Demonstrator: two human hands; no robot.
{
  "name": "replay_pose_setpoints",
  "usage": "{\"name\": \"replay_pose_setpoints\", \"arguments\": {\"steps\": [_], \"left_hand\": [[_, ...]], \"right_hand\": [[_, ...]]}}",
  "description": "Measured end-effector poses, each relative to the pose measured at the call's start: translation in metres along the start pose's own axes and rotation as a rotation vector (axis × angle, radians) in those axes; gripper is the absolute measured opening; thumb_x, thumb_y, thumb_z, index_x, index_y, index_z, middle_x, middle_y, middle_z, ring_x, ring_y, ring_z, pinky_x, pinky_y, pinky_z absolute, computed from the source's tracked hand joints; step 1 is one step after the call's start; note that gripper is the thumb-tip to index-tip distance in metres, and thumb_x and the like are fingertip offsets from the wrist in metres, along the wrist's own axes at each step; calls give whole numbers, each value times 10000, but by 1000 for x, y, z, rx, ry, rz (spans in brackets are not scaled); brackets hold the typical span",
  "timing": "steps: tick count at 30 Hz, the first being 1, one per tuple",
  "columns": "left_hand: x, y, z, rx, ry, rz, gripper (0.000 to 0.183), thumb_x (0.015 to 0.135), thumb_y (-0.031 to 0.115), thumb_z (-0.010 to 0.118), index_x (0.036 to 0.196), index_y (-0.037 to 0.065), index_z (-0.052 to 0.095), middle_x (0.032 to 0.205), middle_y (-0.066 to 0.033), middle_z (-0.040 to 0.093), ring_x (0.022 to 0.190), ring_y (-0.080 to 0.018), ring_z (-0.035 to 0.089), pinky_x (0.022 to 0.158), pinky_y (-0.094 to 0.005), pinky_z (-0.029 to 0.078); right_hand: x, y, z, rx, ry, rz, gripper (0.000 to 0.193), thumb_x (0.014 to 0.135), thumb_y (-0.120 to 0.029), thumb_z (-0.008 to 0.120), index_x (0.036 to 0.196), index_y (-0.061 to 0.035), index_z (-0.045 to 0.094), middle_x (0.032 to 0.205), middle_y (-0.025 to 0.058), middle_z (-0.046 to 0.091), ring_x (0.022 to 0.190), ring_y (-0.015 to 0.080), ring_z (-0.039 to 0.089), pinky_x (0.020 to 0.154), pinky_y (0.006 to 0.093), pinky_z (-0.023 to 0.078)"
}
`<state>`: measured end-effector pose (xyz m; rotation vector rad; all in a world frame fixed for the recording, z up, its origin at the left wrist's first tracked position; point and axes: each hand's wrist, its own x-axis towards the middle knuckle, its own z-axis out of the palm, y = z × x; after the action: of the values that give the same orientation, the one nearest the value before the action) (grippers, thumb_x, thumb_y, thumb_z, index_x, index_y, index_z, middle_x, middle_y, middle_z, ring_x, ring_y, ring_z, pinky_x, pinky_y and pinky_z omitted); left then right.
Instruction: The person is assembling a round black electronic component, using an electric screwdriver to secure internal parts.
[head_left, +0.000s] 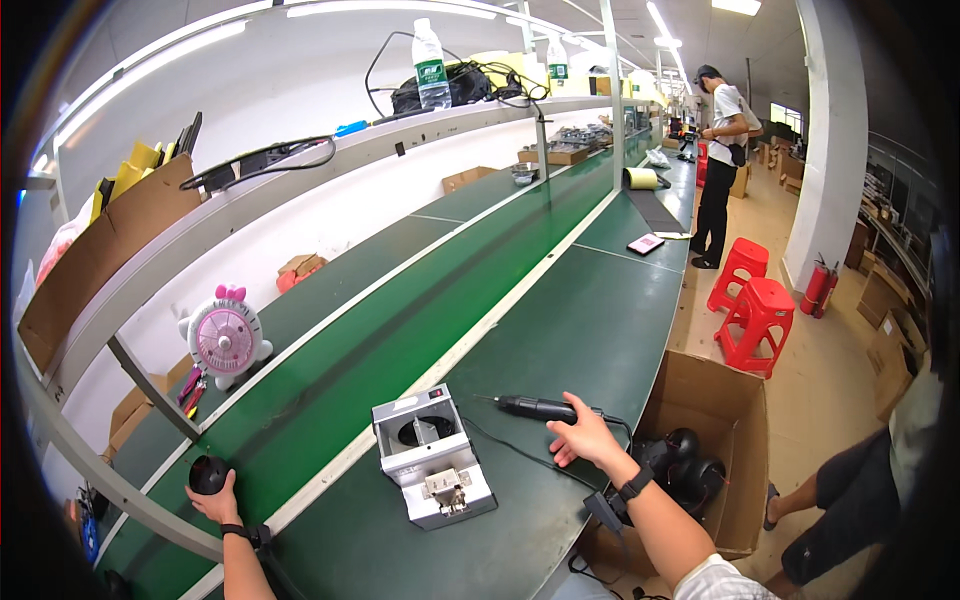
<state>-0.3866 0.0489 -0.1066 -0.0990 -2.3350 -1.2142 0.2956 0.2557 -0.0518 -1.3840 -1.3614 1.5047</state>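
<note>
My left hand (215, 500) is wrapped round a black, rounded, cup-like part (208, 475) over the green belt at the left. My right hand (583, 438) is beside the handle of a black electric screwdriver (540, 407) on the bench, its fingers apart and nothing seen in them; whether it touches the handle I cannot tell. Between my hands stands a silver metal device (433, 460) with a round opening, a small red switch and a pale connector block on its front. A dark cord runs from near the device toward my right wrist.
A cardboard box (745, 440) holding several black rounded parts (690, 470) stands right of the bench. A pink and white fan (225, 338) is at the belt's far side. Red stools (757, 325), a standing person (728, 130) and another person's legs (840, 500) are on the right.
</note>
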Motion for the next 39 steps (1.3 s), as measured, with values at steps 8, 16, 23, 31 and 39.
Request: {"name": "replay_pose_setpoints", "arguments": {"steps": [8, 16, 23, 31, 39], "left_hand": [[-14, 21, -13, 41, -29, 121, 923, 523, 369, 908, 1293, 147, 450, 1291, -215, 512, 1191, -409, 517, 1004, -478, 444], [-40, 60, -51, -374, -119, 77, 808, 488, 340, 949, 1105, 82, 496, 1100, -156, 572, 1029, -318, 571, 904, -425, 479], [-87, 118, -162, -1117, -554, 220, 816, 585, 129, 913, 1216, 132, 395, 1170, -81, 494, 1069, -219, 549, 920, -346, 498], [-173, 118, -283, -1407, -967, 195, 1160, 509, 316, 958, 1398, 140, 232, 1352, -103, 402, 1248, -268, 505, 1041, -417, 466], [-211, 76, -290, -1564, -1056, -98, 1334, 452, 339, 961, 1490, 198, 135, 1457, -84, 351, 1355, -300, 409, 1111, -465, 396]], "right_hand": [[29, -1, 22, -178, 14, 7, 615, 922, -127, 574, 1448, -12, 277, 760, 185, 674, 560, 247, 687, 528, 353, 597], [30, 22, 27, 157, 214, -132, 289, 918, -167, 657, 1113, 1, 526, 676, 156, 644, 543, 257, 686, 460, 341, 583], [0, 7, 47, -16, 493, -430, 186, 928, -169, 649, 990, -33, 538, 721, 104, 619, 544, 187, 590, 495, 316, 493], [-18, -18, 27, -261, 654, -874, 162, 961, -80, 550, 1092, -7, 489, 980, 180, 520, 917, 319, 527, 817, 415, 447], [-79, -35, 56, -168, 289, -1037, 452, 801, 28, 690, 1073, -60, 339, 898, 56, 310, 834, 194, 362, 846, 281, 339]]}}
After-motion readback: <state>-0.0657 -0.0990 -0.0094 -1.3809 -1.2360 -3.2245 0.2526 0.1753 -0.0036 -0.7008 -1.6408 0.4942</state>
